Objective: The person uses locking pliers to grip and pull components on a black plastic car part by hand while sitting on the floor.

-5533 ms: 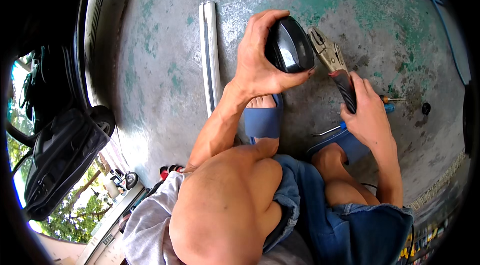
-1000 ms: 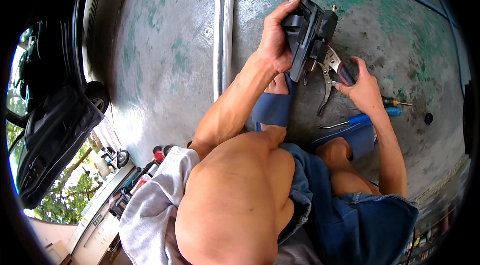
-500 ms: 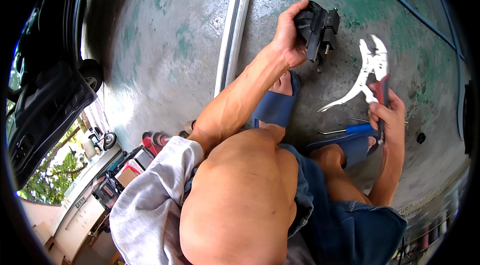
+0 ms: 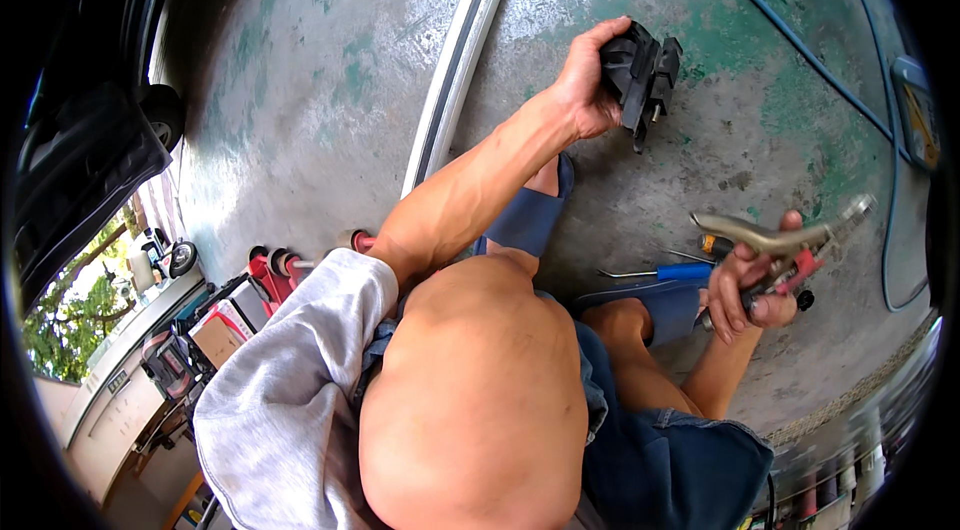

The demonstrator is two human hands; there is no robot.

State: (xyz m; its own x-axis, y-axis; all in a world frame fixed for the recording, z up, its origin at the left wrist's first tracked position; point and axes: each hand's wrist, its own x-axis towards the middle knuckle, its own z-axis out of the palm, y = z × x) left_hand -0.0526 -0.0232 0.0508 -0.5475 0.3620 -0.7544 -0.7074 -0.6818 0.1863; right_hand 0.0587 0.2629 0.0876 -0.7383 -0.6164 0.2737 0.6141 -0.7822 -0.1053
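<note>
My left hand [image 4: 588, 80] is closed round a black plastic part [image 4: 640, 80] with a blocky, stepped side, held out over the floor. Lower right, my right hand [image 4: 740, 300] grips a pair of locking pliers [image 4: 762, 236] with metal jaws and a red section; the tool lies sideways across the fingers and is smeared by motion. Beneath and beside this hand, a hooked tool with a blue handle [image 4: 684, 271] lies by my right sandal [image 4: 655, 304]. An orange-and-black handle [image 4: 715, 245] shows partly behind the pliers.
A long silver metal rail [image 4: 462, 60] lies on the floor left of my left hand. Blue hose [image 4: 790, 35] runs along the right, near a blue case [image 4: 917, 110]. A dark vehicle [image 4: 90, 140] stands far left, with red wheeled equipment [image 4: 270, 280] and a cluttered bench [image 4: 120, 390] below it.
My right hand has turned the locking pliers from upright to sideways and shifted down and left. The left hand still holds the black part, slightly lower in view. The view itself has shifted.
</note>
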